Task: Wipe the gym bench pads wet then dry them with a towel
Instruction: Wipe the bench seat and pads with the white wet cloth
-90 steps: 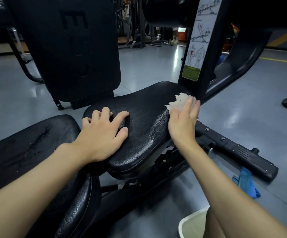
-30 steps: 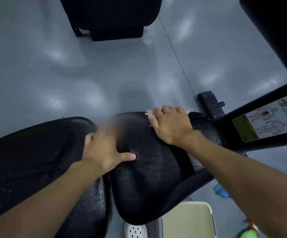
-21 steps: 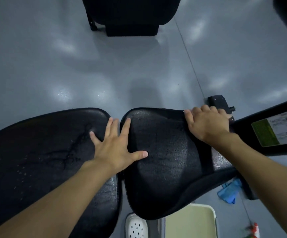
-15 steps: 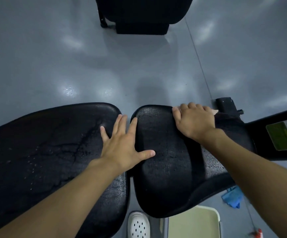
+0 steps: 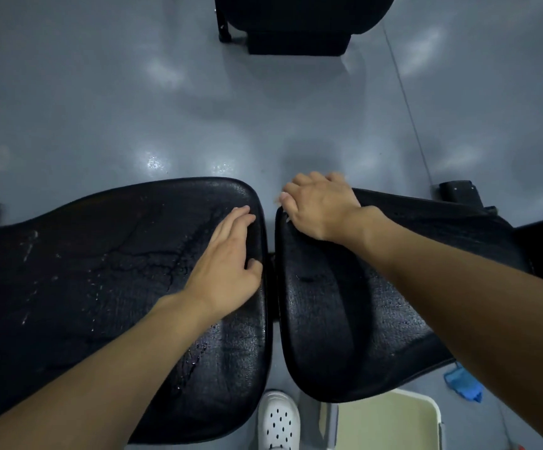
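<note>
Two black cracked bench pads lie side by side with a narrow gap between them. The left pad point(image 5: 85, 271) shows wet streaks and droplets. My left hand point(image 5: 227, 264) rests flat on its right edge, thumb at the gap. My right hand point(image 5: 318, 203) sits on the far left corner of the right pad point(image 5: 344, 319), fingers curled over the edge. Beneath that hand is the white wiping cloth point(image 5: 285, 214); only a pale sliver of it shows by the thumb.
A cream bin point(image 5: 387, 420) stands under the near edge of the right pad, beside a white perforated shoe point(image 5: 278, 420). A blue cloth point(image 5: 463, 383) lies on the grey floor at right. Another black machine point(image 5: 299, 24) stands at the top. A black frame foot point(image 5: 458, 190) is far right.
My right hand slid left along the right pad's far edge to its left corner. My left hand moved off the gap onto the left pad's right edge.
</note>
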The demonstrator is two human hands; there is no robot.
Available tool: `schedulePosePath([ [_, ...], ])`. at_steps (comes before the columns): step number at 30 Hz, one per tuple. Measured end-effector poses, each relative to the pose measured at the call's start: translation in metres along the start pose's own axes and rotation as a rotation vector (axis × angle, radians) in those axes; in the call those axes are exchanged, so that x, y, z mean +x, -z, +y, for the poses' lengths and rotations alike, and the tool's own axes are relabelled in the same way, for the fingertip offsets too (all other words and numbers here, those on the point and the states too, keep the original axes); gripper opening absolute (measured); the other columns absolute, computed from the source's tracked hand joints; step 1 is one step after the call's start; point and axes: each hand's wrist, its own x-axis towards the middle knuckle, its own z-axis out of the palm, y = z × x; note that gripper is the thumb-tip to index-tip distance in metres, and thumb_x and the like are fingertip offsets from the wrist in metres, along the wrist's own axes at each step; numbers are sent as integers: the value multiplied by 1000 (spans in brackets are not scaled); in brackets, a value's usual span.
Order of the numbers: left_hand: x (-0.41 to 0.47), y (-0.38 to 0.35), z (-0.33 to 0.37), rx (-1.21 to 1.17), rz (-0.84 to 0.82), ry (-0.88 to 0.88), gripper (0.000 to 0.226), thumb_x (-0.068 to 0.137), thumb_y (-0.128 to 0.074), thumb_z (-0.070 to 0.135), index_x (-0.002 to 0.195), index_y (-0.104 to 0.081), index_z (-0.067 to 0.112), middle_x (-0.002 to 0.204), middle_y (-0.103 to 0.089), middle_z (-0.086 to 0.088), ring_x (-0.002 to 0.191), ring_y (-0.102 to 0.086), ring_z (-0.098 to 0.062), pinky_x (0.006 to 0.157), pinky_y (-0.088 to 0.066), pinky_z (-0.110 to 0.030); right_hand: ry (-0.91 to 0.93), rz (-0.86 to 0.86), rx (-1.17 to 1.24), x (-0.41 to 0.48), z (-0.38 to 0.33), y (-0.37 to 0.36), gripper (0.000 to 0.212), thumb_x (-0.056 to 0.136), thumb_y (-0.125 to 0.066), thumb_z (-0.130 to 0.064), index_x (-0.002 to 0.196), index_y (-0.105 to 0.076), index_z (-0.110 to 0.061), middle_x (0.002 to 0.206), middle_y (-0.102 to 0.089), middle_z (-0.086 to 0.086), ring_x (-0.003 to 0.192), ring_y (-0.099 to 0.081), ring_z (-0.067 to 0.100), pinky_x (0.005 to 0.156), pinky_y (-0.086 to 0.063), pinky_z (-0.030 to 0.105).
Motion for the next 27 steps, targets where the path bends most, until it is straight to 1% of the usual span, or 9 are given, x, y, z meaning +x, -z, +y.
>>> schedulePosePath([
  [3, 0, 2, -6, -22, -4, -10, 66, 88, -49, 3, 149, -29, 15, 160, -15, 11, 146, -10, -2, 113, -8, -13, 192, -69, -76, -3, -11, 4, 47, 103, -20, -41, 119, -61, -25, 125, -58, -1, 125, -46, 20, 111, -25, 43],
  [6, 0, 2, -10, 14, -24, -36, 65, 92, -49, 7, 152, -25, 18, 162, -9, 13, 147, -2, 1, 116, -6, -17, 337, -50, -204, -15, -24, -6, 50, 102, -22, -42, 114, -67, -23, 122, -59, -3, 132, -40, 20, 119, -11, 47],
  [9, -11, 0, -19, 200, -102, -74, 73, 97, -46, 29, 157, -4, 22, 163, 10, 12, 146, 16, 0, 122, 2, -27, 232, -7, -250, -19, -30, -13, 55, 99, -20, -43, 114, -69, -22, 129, -57, 1, 139, -32, 24, 118, -7, 57],
  [12, -22, 1, -28, 335, -156, -90, 82, 97, -41, 51, 155, 10, 24, 160, 23, 11, 145, 25, -3, 122, 6, -34, 183, 59, -229, -31, -37, -17, 70, 91, -9, -43, 106, -72, -17, 121, -62, 0, 136, -36, 27, 117, -11, 60],
  [15, -23, 8, -31, 366, -195, -106, 89, 94, -45, 56, 155, 11, 22, 161, 25, 8, 146, 24, -7, 122, 7, -34, 286, 97, -256, -67, -44, -33, 57, 96, -21, -39, 102, -73, -17, 119, -64, -2, 141, -33, 27, 118, -13, 57],
  [18, -33, 10, -37, 387, -255, -141, 106, 86, -53, 65, 155, 13, 20, 160, 28, 4, 146, 26, -11, 122, 4, -42, 241, 111, -279, -78, -49, -40, 53, 98, -23, -39, 105, -72, -19, 127, -60, -3, 143, -31, 26, 119, -15, 56],
  [20, -40, 5, -46, 420, -270, -179, 112, 82, -55, 69, 154, 16, 19, 159, 30, 3, 145, 28, -14, 122, 4, -45, 169, 135, -272, -72, -54, -40, 58, 97, -19, -41, 104, -73, -19, 127, -60, -1, 142, -34, 27, 118, -17, 56],
  [23, -43, 1, -55, 413, -242, -208, 113, 83, -57, 68, 154, 17, 20, 159, 30, 2, 145, 28, -16, 121, 7, -46, 88, 76, -285, -65, -62, -38, 71, 89, -7, -45, 105, -72, -22, 131, -56, -5, 145, -27, 21, 121, -10, 50],
  [27, -36, -4, -60, 408, -209, -237, 113, 82, -57, 68, 155, 14, 20, 159, 28, 3, 147, 25, -15, 121, 8, -45, -8, 142, -276, -59, -72, -42, 83, 79, 1, -46, 107, -74, -23, 137, -53, -13, 146, -21, 12, 122, -4, 43],
])
